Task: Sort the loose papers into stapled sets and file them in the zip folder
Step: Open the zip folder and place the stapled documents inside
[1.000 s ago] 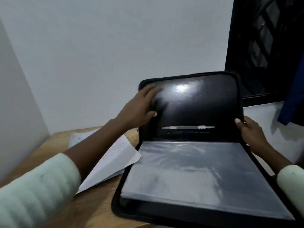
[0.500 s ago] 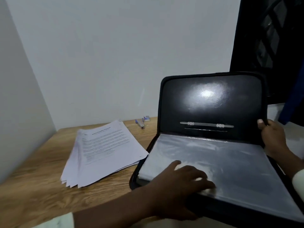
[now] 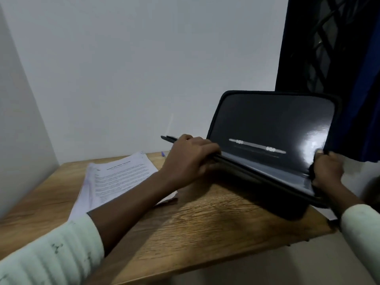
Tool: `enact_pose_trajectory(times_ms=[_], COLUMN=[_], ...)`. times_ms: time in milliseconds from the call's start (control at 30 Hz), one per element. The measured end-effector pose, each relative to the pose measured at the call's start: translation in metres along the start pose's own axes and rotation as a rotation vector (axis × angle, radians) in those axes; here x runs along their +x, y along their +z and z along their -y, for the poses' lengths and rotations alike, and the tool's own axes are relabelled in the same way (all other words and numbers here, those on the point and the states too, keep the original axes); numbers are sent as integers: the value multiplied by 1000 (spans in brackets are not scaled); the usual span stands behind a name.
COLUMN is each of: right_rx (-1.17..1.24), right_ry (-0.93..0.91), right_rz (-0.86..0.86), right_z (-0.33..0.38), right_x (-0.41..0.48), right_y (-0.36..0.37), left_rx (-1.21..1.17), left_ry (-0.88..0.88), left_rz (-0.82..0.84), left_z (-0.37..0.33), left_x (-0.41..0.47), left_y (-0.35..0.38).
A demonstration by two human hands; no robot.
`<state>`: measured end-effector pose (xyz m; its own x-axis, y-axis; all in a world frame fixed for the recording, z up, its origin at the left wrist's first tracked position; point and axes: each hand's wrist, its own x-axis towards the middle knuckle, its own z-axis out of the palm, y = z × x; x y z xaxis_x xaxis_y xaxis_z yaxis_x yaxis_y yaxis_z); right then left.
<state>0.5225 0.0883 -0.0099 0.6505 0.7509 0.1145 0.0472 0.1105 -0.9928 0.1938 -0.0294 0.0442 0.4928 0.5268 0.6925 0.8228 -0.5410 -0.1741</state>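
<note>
While the zip folder (image 3: 267, 124) stands open at the right end of the surface (image 3: 205, 223), both hands are on it. Left hand (image 3: 191, 159): fingers (image 3: 209, 150) curled over the folder's left edge, gripping the lower half, which is tilted with that edge raised off the wood. Right hand (image 3: 327, 169): wrapped round the folder's right rim near the hinge, gripping it.

Lid is upright, glossy black inside, with a metal fastener bar (image 3: 257, 146) across its lower part. Grey plastic sleeves show in the lower half.

Loose papers (image 3: 119, 175): one stack left of the folder, flat on the surface, slightly fanned, printed sheet on top. Neither hand holds it; the left forearm crosses its near corner.

Blue pen tip (image 3: 163, 154) shows left of the folder, behind the stack. A thin black strip (image 3: 167, 138) pokes out left of the folder past the left knuckles. It's probably the zip edge, too blurred to be sure. White wall (image 3: 144, 68) behind the folder, dark window grille (image 3: 329, 48) above it.
</note>
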Motion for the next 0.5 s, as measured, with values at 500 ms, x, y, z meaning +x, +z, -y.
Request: enact_pose_trajectory(times_ms=[500], right_rx=[103], right_ry=[116], right_rz=[21], right_z=[19], right_x=[-108], right_y=[100], left_rx=[19], left_ry=[-323], left_rz=[-334], left_z=[76], left_x=[-57], left_y=[-52])
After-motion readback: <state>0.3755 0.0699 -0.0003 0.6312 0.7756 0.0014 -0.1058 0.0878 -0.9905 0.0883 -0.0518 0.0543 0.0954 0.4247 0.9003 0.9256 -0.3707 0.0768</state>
